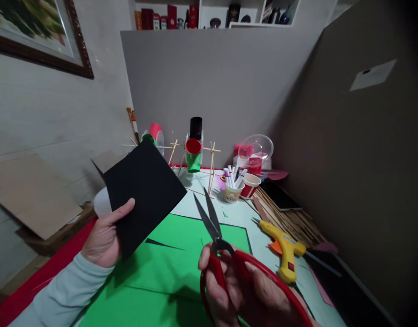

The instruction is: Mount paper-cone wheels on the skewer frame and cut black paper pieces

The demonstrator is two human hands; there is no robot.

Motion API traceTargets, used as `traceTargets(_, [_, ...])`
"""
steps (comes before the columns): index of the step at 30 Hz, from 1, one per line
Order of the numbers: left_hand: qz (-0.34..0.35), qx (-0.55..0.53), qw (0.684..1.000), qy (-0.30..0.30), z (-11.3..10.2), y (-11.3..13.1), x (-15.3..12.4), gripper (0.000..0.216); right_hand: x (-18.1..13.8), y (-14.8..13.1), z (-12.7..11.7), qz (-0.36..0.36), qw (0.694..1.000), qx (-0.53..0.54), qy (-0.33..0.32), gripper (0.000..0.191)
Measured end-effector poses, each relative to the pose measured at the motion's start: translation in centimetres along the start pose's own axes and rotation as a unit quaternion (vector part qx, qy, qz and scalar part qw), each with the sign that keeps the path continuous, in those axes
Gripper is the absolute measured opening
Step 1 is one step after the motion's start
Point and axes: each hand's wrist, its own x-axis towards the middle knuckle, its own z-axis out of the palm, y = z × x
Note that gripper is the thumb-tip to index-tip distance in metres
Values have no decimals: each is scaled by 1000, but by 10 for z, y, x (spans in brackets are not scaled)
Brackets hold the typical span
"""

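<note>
Red-handled scissors (pixel 241 263) right up close, blades spread, handles wrapped by the fingers of the right hand (pixel 263 290); swing left, and the left hand (pixel 105 236) has its fingers closed on a black sheet (pixel 145 195), tilted above the table (pixel 259 238); a green sheet (pixel 191 227) lies beneath; then a cup of markers (pixel 233 194); rightward, a yellow glue gun (pixel 287 252).

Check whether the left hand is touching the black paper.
Touching. The head view shows the left hand gripping the black paper, its thumb lying across the front.
</note>
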Motion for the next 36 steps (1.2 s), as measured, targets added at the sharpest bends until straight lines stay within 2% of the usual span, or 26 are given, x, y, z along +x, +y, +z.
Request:
traceTargets(4, [-31,21,999,7,2,-2,-1,42,-6,3,4,-12,1000,-6,15,66])
traceTargets(8, [-7,17,1000,11,4,-3,-2,42,-10,-1,8,-6,999,-34,-13,68])
traceTargets(12, [6,10,1000,24,5,-2,-2,43,-11,-1,12,-5,999,-23,22,62])
traceTargets(18, [7,12,1000,22,3,-5,-2,42,-4,1,5,-7,999,-11,-35,58])
traceTargets(23, [14,37,999,-23,-4,-8,2,44,-2,4,0,-31,998,8,-62,57])
traceTargets(27, [16,47,998,-28,-6,-9,3,43,-4,5,3,-20,999,10,-42,56])
traceTargets(32, [33,22,999,0,-1,-6,4,40,-6,2,11,14,1000,-16,11,62])
traceTargets(36, [30,8,999,-13,1,-5,4,42,-5,2,12,47,998,-27,15,65])
